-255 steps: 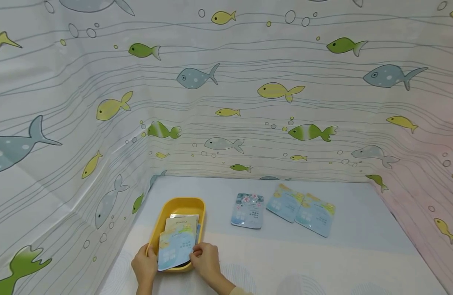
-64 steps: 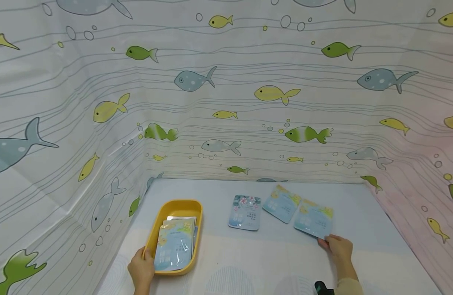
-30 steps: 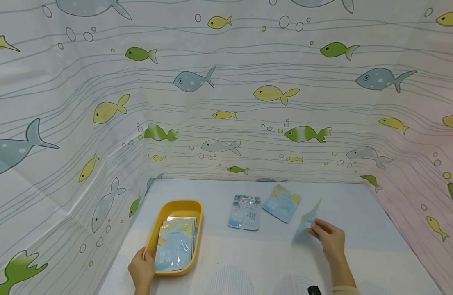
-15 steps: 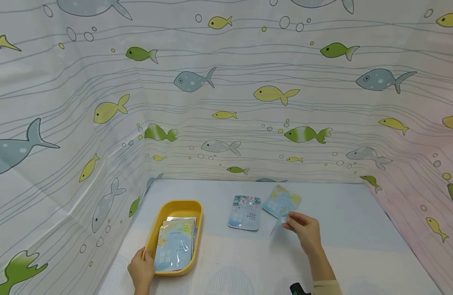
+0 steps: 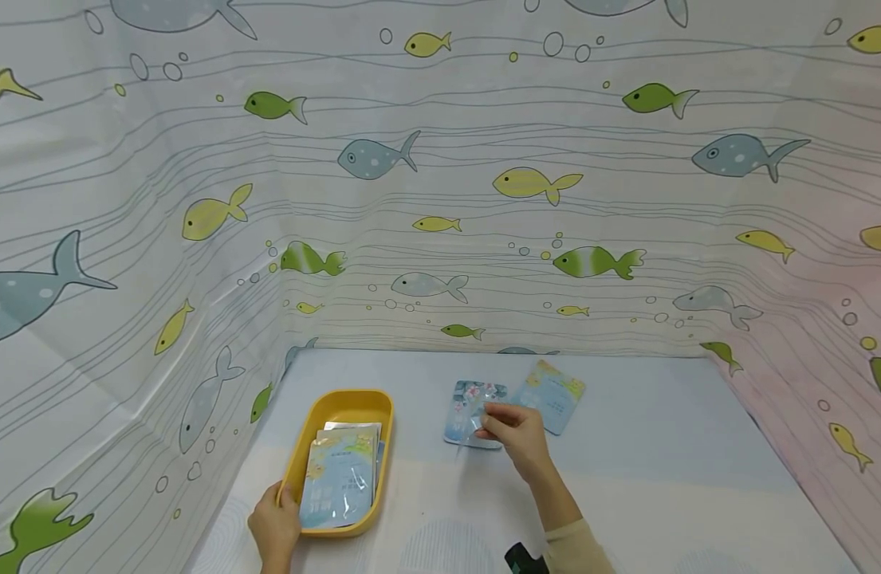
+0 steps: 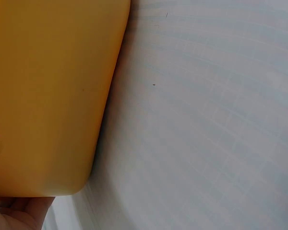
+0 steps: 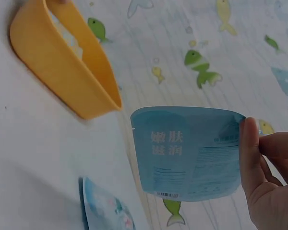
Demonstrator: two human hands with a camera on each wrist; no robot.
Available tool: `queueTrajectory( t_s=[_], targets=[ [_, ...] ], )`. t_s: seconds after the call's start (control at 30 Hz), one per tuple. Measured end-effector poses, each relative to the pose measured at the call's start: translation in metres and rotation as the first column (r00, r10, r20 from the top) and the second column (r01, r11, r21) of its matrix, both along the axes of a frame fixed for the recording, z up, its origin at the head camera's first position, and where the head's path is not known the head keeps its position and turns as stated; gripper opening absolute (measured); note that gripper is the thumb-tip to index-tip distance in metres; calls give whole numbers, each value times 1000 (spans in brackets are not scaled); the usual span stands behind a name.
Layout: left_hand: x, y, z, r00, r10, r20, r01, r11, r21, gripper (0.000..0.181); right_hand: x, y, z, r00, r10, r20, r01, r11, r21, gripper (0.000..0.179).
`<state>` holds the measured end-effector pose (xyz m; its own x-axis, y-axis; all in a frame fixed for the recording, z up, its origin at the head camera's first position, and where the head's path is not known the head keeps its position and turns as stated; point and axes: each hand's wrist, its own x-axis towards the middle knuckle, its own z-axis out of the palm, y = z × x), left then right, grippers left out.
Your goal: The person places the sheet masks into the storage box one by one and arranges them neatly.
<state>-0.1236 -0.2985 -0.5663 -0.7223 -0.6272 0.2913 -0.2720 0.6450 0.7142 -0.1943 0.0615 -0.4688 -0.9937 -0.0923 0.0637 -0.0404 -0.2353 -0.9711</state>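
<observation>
My right hand pinches a blue sheet mask packet by one edge, raised off the table. From the head view it appears nearly edge-on, partly in front of a flowered mask packet lying on the table. At the near left stands a yellow tray, its left rim gripped by my left hand. Inside it lies a stack of packets, topped by a blue one with yellow flowers. In the left wrist view only the tray's outer wall and some fingers show.
Another blue-and-yellow packet lies behind my right forearm, slanted on the pale table. A fish-print sheet walls the table at the back and sides. A black device sits by my right wrist.
My right hand picked up the rightmost packet from the table and carried it left, past the slanted packet, to over the flowered one. My left hand stays on the tray.
</observation>
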Motion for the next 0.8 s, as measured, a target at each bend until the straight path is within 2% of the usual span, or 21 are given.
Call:
queueTrajectory(
  t_s=[0.3, 0.53, 0.8],
  targets=[
    [-1, 0, -1, 1000, 4, 3, -4, 1000, 18, 26, 2, -56, 7, 986, 157, -54, -157, 987, -10, 25],
    [-1, 0, 0, 1000, 1, 4, -1, 1000, 21, 25, 7, -91, 5, 966, 248, -68, -248, 969, -1, 23],
    [-1, 1, 1, 999, 23, 27, -24, 999, 38, 27, 14, -129, -2, 940, 338, -51, -341, 938, -71, 22]
  ],
)
